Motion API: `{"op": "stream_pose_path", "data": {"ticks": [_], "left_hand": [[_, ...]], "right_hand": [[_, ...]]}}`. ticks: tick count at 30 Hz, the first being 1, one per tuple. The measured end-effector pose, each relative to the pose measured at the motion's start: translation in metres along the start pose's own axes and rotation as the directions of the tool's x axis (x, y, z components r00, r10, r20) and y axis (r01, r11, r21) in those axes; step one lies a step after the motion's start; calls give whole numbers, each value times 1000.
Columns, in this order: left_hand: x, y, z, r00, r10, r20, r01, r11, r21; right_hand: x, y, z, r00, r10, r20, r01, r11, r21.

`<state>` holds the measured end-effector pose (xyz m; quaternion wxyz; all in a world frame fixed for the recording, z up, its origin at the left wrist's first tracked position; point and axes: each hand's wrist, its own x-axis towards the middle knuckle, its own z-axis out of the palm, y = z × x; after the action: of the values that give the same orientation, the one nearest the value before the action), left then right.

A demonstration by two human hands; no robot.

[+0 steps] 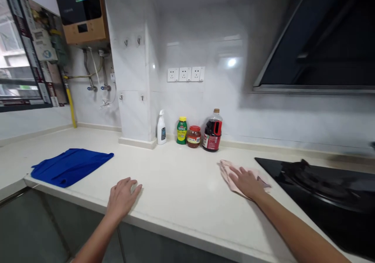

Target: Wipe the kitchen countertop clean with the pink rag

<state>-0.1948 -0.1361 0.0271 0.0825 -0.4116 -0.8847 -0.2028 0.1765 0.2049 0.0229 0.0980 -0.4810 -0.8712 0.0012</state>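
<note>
My right hand [246, 183] lies palm down on a pale pink cloth [227, 169], its fingers spread flat over the fabric. The cloth rests on the white countertop [175, 185], just left of the black gas stove. Near the counter's front edge, my left hand [123, 195] is open and holds nothing, with its thumb apart from loosely bent fingers. Whether its fingertips touch the surface I cannot tell. To the left of that hand a blue cloth [72, 166] is spread out on the counter, slightly wrinkled.
Along the wall stand a white spray bottle [161, 130], a green bottle with a yellow cap [182, 131], a red-lidded jar [193, 137] and a large bottle of dark liquid [212, 132]. The gas stove [322, 192] sits right, below a range hood [322, 48].
</note>
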Motion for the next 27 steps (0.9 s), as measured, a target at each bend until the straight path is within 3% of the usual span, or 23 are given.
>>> {"op": "stream_pose_path", "data": {"ticks": [3, 5, 7, 9, 11, 15, 18, 20, 24, 27], "left_hand": [[0, 3, 1, 1000, 14, 9, -14, 999, 51], [1, 5, 2, 999, 41, 11, -42, 996, 76], [2, 6, 1, 998, 55, 26, -57, 995, 82], [3, 7, 0, 998, 46, 49, -49, 996, 72], [3, 8, -2, 998, 33, 60, -36, 998, 60], [2, 8, -4, 998, 36, 50, -38, 998, 51], [2, 7, -4, 998, 39, 39, -41, 998, 43], [2, 5, -4, 999, 38, 33, -40, 998, 45], [5, 4, -3, 999, 34, 37, -36, 998, 55], [6, 4, -4, 998, 26, 63, -29, 998, 51]], "right_hand": [[-34, 36, -10, 1000, 7, -22, -8, 999, -51], [-48, 37, -13, 999, 31, -16, -32, 997, -68], [-55, 18, -12, 994, 112, -1, -111, 991, -68], [-56, -16, -8, 988, 156, 20, -154, 986, -59], [-57, -60, -4, 992, 113, 56, -111, 993, -36], [-75, -159, -2, 982, -137, 130, 129, 989, 66], [-106, -216, -7, 918, -360, 165, 327, 924, 197], [-126, -237, -10, 873, -473, 120, 433, 864, 259], [-141, -230, -14, 826, -561, 44, 525, 796, 300], [-130, -188, -19, 863, -494, 109, 457, 853, 251]]}}
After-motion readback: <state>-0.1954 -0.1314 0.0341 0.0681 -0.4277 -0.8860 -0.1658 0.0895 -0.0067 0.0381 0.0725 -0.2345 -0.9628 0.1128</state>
